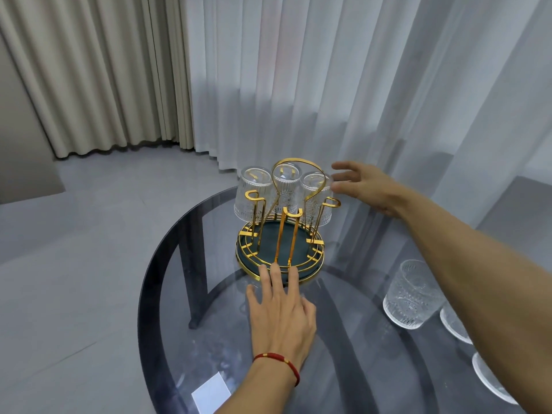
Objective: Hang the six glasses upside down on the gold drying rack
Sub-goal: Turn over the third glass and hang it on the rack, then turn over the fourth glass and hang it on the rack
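Three ribbed clear glasses already hang mouth-down on the far prongs of the gold drying rack point(280, 222): a left glass point(250, 192), a middle glass point(286, 186) behind the looped handle, and a right glass point(316, 198). Three more wait on the round smoked-glass table point(167, 294) at the near right, well apart from the rack: an upright glass point(413, 294) in full view, a second glass point(454, 322) mostly hidden by the right forearm, and a third glass point(490, 380) cut off at the picture's edge. Three gold prongs on the near side of the rack stand bare (one each at left, centre and right). The left hand point(280, 315) lies flat on the table with its fingertips touching the rack's dark green base tray, its grip spread wide and holding nothing. The right hand point(363, 186) hovers just beside the right hanging glass, fingers loosely spread and empty, perhaps touching its side, though contact is hard to judge. Judging by this, the task is at its halfway point, between one hanging and the next. The next move likely calls for reaching back to an upright glass, turning it over, and lowering it onto a bare prong while the rack is steadied.
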A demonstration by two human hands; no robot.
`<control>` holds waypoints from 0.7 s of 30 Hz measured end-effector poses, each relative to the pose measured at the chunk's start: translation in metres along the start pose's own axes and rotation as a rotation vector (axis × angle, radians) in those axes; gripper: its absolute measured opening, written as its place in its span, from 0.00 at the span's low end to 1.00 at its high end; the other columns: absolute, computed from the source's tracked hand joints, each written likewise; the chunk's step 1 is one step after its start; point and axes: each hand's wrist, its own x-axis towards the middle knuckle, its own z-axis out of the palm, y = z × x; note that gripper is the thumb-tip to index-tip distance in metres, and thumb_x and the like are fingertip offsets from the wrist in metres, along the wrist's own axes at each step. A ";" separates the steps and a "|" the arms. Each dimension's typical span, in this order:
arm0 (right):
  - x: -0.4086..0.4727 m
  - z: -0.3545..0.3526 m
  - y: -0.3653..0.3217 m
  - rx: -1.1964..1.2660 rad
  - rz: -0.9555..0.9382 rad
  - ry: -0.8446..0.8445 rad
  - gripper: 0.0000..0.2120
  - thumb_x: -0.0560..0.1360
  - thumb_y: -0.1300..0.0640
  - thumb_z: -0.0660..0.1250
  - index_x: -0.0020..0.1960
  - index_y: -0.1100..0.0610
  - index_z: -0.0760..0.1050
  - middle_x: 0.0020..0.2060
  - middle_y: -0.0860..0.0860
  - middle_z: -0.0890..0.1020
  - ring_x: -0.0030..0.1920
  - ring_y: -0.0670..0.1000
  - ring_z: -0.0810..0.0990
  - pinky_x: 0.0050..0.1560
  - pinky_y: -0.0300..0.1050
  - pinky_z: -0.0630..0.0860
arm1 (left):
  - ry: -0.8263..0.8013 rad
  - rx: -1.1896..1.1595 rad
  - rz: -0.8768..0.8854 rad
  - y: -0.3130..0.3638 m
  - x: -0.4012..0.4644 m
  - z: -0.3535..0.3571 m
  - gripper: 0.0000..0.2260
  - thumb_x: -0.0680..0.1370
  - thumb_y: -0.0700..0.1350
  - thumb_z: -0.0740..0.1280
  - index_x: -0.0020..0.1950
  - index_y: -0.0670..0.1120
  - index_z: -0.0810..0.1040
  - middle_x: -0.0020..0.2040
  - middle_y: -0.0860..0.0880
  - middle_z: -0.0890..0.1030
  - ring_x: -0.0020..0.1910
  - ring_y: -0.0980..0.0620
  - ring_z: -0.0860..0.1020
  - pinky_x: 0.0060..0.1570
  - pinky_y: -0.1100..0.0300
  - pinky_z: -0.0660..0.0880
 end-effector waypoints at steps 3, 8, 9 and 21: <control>-0.040 -0.018 0.009 -0.026 -0.030 0.174 0.18 0.78 0.54 0.71 0.68 0.50 0.78 0.59 0.50 0.86 0.64 0.54 0.82 0.68 0.56 0.75 | -0.006 0.025 0.006 -0.002 -0.001 0.000 0.27 0.77 0.52 0.52 0.74 0.46 0.69 0.73 0.36 0.69 0.74 0.35 0.63 0.63 0.32 0.69; -0.128 -0.032 0.032 -0.202 -0.006 0.385 0.09 0.77 0.57 0.69 0.55 0.48 0.82 0.48 0.49 0.88 0.54 0.52 0.86 0.63 0.53 0.78 | -0.020 0.071 0.022 0.000 -0.002 -0.004 0.27 0.77 0.52 0.55 0.76 0.48 0.64 0.74 0.37 0.65 0.75 0.36 0.58 0.65 0.35 0.66; -0.145 -0.029 0.038 -0.312 0.015 0.386 0.10 0.77 0.57 0.69 0.56 0.48 0.81 0.51 0.49 0.87 0.55 0.52 0.85 0.62 0.50 0.78 | -0.032 0.085 0.026 0.001 -0.002 -0.005 0.27 0.77 0.52 0.56 0.76 0.49 0.62 0.75 0.37 0.64 0.76 0.36 0.57 0.65 0.36 0.65; -0.190 0.032 0.078 -1.114 0.388 0.249 0.43 0.79 0.29 0.48 0.83 0.58 0.49 0.73 0.60 0.72 0.82 0.68 0.45 0.70 0.80 0.34 | 0.034 -0.037 0.136 0.031 -0.007 -0.034 0.24 0.72 0.48 0.68 0.67 0.44 0.72 0.70 0.39 0.67 0.75 0.39 0.57 0.65 0.44 0.70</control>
